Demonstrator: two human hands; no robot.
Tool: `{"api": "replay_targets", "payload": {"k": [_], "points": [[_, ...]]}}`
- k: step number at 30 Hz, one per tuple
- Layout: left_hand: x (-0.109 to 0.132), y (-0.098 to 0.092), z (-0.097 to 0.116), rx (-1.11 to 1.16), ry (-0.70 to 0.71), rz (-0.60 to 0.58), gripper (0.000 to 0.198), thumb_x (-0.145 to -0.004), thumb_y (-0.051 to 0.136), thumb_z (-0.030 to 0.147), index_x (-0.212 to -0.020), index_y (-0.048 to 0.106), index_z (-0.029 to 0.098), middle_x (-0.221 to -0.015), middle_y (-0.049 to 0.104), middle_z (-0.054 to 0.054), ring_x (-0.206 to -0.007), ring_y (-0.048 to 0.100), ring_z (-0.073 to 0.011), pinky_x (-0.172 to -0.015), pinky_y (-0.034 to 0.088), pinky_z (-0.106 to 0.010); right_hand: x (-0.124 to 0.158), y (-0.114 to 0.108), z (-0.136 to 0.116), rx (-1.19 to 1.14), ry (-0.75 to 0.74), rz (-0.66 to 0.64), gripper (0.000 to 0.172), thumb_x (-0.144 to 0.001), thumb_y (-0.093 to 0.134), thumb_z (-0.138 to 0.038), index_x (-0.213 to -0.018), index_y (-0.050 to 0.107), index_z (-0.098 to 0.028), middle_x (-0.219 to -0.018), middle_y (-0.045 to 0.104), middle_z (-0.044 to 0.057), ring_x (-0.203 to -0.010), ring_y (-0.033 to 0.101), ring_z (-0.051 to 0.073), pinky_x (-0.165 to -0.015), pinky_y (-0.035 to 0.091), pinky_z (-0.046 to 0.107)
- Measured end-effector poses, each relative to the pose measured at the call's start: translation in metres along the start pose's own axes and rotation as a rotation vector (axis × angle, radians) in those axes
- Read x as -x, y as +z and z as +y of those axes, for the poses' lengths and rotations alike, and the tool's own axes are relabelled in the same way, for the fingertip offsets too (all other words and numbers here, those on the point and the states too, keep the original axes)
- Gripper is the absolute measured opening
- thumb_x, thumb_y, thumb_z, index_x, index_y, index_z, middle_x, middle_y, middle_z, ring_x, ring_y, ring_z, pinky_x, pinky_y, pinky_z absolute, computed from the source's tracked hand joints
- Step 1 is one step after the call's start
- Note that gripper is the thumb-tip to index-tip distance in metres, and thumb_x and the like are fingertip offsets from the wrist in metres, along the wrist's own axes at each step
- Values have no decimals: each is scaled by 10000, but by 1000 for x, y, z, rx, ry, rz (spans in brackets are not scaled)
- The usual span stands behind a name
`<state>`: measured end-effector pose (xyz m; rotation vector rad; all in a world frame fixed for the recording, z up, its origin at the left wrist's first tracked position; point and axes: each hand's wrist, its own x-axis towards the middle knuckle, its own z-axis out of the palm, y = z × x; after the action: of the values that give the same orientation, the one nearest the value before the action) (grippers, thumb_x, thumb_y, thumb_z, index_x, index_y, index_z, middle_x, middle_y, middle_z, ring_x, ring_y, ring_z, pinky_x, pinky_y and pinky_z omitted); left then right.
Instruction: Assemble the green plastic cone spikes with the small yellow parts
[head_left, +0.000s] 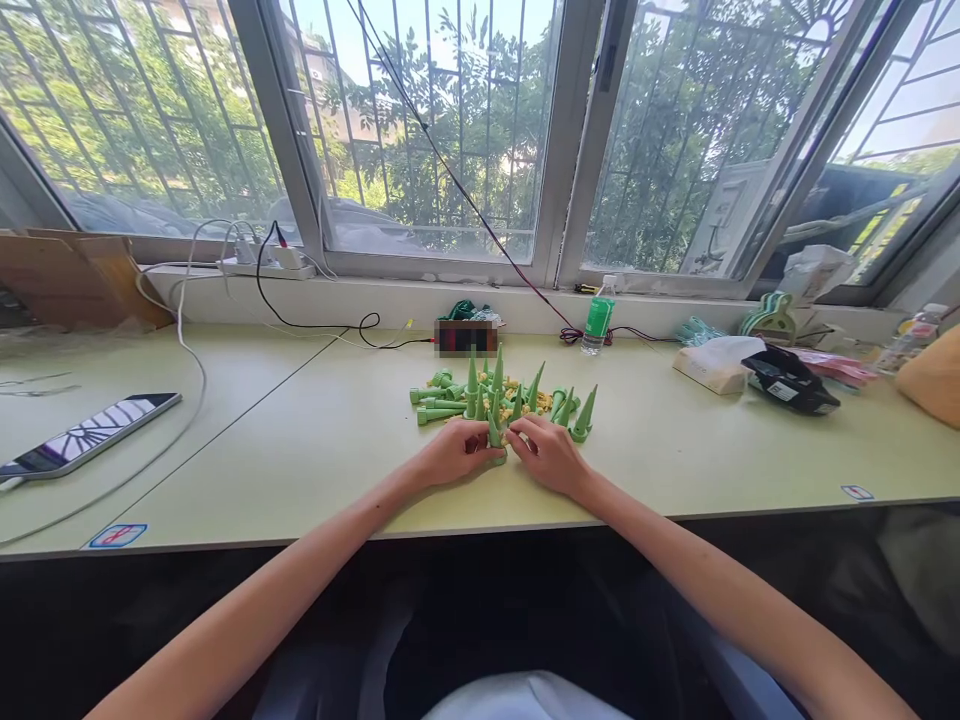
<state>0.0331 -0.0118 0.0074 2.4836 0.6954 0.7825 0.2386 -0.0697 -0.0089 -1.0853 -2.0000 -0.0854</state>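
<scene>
My left hand (pixel 459 450) is closed on a green cone (pixel 494 432), which stands upright near the front of a pile. Against the cone's right side is my right hand (pixel 541 452), its thumb and forefinger pinched together; what they hold is too small to make out. Just behind both hands lies the pile of green spiked pieces (pixel 517 400), several of them pointing up and others lying flat with round caps. Small yellow bits (pixel 544 401) are scattered among them.
A dark box (pixel 465 338) and a water bottle (pixel 598 318) stand behind the pile. To the right are a tissue pack (pixel 716 364) and a black package (pixel 791 380). A phone (pixel 90 435) with a white cable lies at the left. A power strip (pixel 270 268) sits on the ledge.
</scene>
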Motion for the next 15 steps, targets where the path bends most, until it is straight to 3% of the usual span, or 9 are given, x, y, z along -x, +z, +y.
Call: {"api": "replay_targets", "payload": {"k": [4,9,15], "points": [[1,1,-4,-71,47,-19,385,-883,647,429,-649,506,157,-570,488,46,-543,380,-90,-548,298,-234,2,0,1,-30,-4,59,173,-1011,497,-297,-954,623,-193,-919,616,48,-595,509,114,-621,420,254],[1,2,-6,-115,65,-40,397,-892,648,453,-665,508,160,-589,505,40,-557,396,-99,-574,301,-240,3,1,1,-41,-53,3,184,-1005,528,-357,-1050,597,-193,-866,625,33,-594,521,126,-608,416,261],[1,2,-3,-141,113,-70,438,-888,639,512,-650,526,162,-587,490,32,-560,386,-109,-560,277,-246,3,1,1,-56,-55,-43,195,-993,553,-387,-976,579,-194,-818,623,19,-591,516,122,-604,395,256]]}}
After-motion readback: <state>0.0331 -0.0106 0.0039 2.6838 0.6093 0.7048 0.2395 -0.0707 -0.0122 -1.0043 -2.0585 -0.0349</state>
